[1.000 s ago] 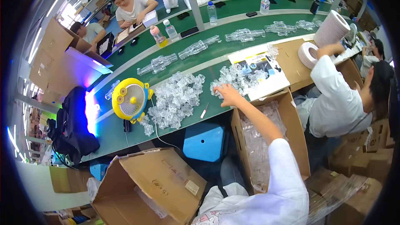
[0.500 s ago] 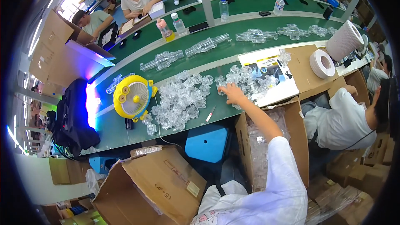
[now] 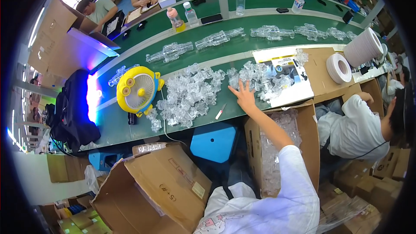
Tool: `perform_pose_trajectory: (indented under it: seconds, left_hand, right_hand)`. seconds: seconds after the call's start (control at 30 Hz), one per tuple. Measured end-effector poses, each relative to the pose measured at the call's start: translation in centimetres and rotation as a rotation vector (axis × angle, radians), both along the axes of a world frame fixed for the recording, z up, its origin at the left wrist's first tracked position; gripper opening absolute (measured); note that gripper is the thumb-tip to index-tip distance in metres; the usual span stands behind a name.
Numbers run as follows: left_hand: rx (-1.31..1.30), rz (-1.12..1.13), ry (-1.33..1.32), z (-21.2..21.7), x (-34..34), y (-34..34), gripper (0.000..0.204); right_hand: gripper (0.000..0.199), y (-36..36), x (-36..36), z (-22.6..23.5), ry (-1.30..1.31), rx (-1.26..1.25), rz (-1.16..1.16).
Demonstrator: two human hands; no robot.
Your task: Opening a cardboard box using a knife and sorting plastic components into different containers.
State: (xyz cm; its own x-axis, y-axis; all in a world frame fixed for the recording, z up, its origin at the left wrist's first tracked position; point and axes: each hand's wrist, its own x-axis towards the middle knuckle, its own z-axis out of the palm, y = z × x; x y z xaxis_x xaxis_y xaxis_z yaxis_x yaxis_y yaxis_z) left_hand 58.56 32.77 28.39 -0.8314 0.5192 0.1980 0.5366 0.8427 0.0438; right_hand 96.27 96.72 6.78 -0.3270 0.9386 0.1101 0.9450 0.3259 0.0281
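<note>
— While the right hand (image 3: 245, 96) lies flat on the green workbench (image 3: 117, 125) with its fingers spread wide, what is it touching?

— It holds nothing. The fingertips rest on the near edge of the heap of clear plastic moulded parts (image 3: 260, 78) that spills over a white printed sheet (image 3: 294, 91). Spread like that, the hand looks set to rake or steady loose pieces rather than pinch one.

— And the left hand?

— Out of view, so I cannot tell its state.

— Why two heaps?

— A second, larger pile of clear parts (image 3: 188, 95) sits just to the left, beside a yellow round desk fan (image 3: 138, 90); perhaps sorted from unsorted, I judge. An open cardboard box of clear parts (image 3: 277, 147) stands below the bench near the arm, close for refilling.

— Anything between the heaps?

— A small white-and-red pen-like tool (image 3: 220, 111) lies near the bench's near edge.
</note>
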Motion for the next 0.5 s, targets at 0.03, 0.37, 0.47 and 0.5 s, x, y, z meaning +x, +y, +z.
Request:
perform_pose_trajectory:
  seconds: [0.03,0.37,0.47,0.5]
  left_hand:
    - [-0.004,0.006,-0.001,-0.1,0.0,-0.1,0.032]
    - [0.025,0.015,-0.061,0.5,0.1,1.4,0.029]
    - [0.081,0.055,-0.140,-1.0,-1.7,-1.1,0.026]
    - [0.138,0.082,-0.215,-1.2,-2.4,-1.5,0.025]
  right_hand:
    - [0.065,-0.1,0.3,0.4,0.059,-0.025,0.045]
    - [0.074,-0.5,1.3,1.6,0.160,0.022,0.089]
    - [0.074,-1.0,1.2,2.3,0.142,-0.018,0.122]
    - [0.074,-1.0,1.5,2.3,0.137,-0.016,0.125]
